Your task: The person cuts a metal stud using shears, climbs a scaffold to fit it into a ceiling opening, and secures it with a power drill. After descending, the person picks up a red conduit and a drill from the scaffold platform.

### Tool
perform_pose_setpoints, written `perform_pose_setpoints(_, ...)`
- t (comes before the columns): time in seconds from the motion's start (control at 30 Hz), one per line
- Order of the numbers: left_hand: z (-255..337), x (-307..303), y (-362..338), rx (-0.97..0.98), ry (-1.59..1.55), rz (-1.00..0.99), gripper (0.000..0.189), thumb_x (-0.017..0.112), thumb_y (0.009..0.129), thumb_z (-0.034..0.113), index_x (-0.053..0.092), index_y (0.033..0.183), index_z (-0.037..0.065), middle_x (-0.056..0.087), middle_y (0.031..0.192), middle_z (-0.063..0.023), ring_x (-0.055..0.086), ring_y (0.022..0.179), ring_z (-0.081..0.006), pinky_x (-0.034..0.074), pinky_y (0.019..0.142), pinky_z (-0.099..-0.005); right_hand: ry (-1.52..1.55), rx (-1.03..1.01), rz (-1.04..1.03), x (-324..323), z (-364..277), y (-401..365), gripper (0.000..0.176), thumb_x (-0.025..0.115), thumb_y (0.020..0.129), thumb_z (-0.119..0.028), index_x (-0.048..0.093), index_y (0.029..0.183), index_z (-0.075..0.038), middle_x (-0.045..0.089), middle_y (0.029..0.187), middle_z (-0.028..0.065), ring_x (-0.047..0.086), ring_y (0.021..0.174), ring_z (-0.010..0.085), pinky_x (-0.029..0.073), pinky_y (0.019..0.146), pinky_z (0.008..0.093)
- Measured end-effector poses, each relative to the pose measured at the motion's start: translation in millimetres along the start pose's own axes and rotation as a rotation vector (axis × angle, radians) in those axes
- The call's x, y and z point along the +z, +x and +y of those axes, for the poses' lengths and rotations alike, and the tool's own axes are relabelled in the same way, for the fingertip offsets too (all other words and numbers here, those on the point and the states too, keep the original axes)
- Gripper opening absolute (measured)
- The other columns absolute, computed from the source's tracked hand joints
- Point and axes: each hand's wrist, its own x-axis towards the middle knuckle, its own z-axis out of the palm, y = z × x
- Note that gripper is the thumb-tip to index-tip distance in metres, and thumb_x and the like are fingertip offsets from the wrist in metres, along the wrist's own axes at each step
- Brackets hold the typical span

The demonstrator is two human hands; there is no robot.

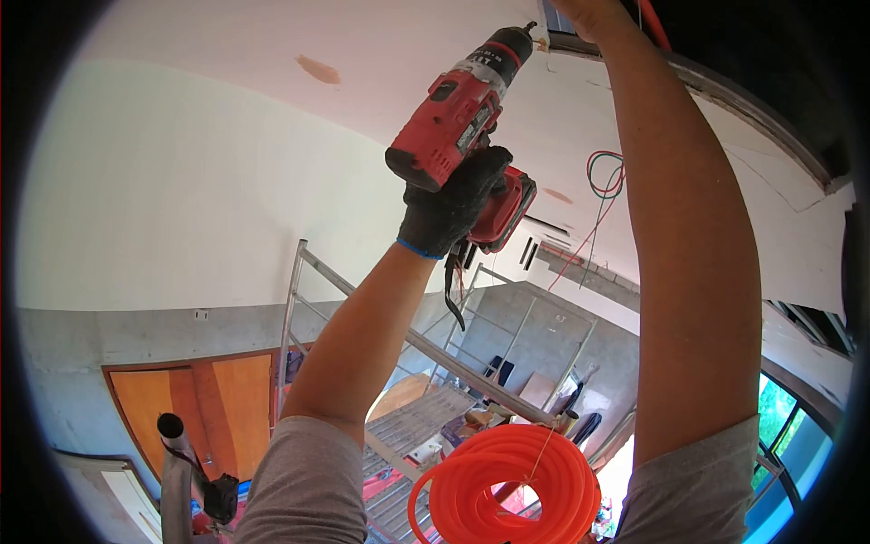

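Note:
My left hand (453, 201), in a black glove with a blue cuff, is wrapped round the handle of a red cordless drill (458, 113). The drill points up and to the right, its black chuck near the edge of a ceiling opening (571, 43). A red battery (505, 210) sits at its base, and a black strap hangs below. My right hand (589, 16) is bare and raised to that edge; its fingers are cut off by the top of the view. Whether it holds anything does not show.
Below hangs a coil of orange tubing (517, 480) beside a metal scaffold rail (435, 349). Red and green wires (605, 177) dangle from the ceiling. A metal post (177, 471) stands lower left, before wooden doors (204, 408). Scaffold planks (417, 417) lie beneath.

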Motion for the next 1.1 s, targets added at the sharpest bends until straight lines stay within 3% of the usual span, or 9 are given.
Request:
perform_pose_setpoints(0.3,-4,-5,4,0.052,0.084,-0.026,0.04,0.071,0.083,-0.001,0.057,0.121,0.004,0.06,0.105,-0.0059,0.063,0.074,-0.0147,0.056,0.063,-0.0318,0.042,-0.053,0.008,3,3,0,0.087,0.088,0.067,-0.047,0.06,0.124,0.013,0.066,0.119,0.0235,0.066,0.107,0.0299,0.051,0.092,0.0367)
perform_pose_setpoints(0.6,-2,7,3,-0.074,-0.059,0.018,0.036,0.07,0.083,-0.003,0.058,0.116,0.005,0.061,0.101,-0.0065,0.063,0.073,-0.0176,0.056,0.063,-0.0349,-0.037,-0.004,0.055,8,10,14,0.091,0.087,0.067,-0.047,0.057,0.129,0.012,0.064,0.125,0.0254,0.063,0.115,0.0307,0.049,0.097,0.038)
perform_pose_setpoints(0.7,11,17,-4,-0.143,-0.274,0.017,0.036,0.068,0.084,-0.005,0.057,0.117,0.005,0.062,0.101,-0.0059,0.063,0.073,-0.0179,0.056,0.063,-0.0361,-0.036,0.019,0.061,7,8,13,0.09,0.088,0.066,-0.046,0.057,0.128,0.012,0.064,0.124,0.0255,0.063,0.115,0.031,0.049,0.097,0.0383)
perform_pose_setpoints(0.8,12,19,-1,-0.17,-0.191,0.064,0.037,0.068,0.084,-0.006,0.058,0.117,0.006,0.062,0.099,-0.005,0.063,0.072,-0.0187,0.056,0.063,-0.0369,0.001,-0.018,0.015,1,-1,0,0.087,0.088,0.066,-0.045,0.059,0.126,0.012,0.065,0.122,0.0246,0.064,0.113,0.0309,0.049,0.096,0.0379)
perform_pose_setpoints(0.9,9,21,-3,-0.118,-0.223,0.056,0.025,0.07,0.084,0.002,0.057,0.105,0.006,0.058,0.083,-0.0043,0.059,0.063,-0.0149,0.054,0.061,-0.0331,0.059,-0.004,0.013,4,7,10,0.084,0.089,0.065,-0.042,0.061,0.123,0.011,0.067,0.118,0.0229,0.066,0.108,0.0299,0.05,0.093,0.0373)
perform_pose_setpoints(1.1,17,25,-4,-0.146,-0.254,0.045,0.026,0.07,0.083,0.002,0.058,0.105,0.005,0.057,0.077,-0.0043,0.059,0.061,-0.0158,0.054,0.06,-0.034,0.082,-0.005,0.02,6,7,9,0.081,0.09,0.064,-0.041,0.063,0.121,0.011,0.069,0.113,0.0217,0.068,0.103,0.0291,0.051,0.09,0.0365)
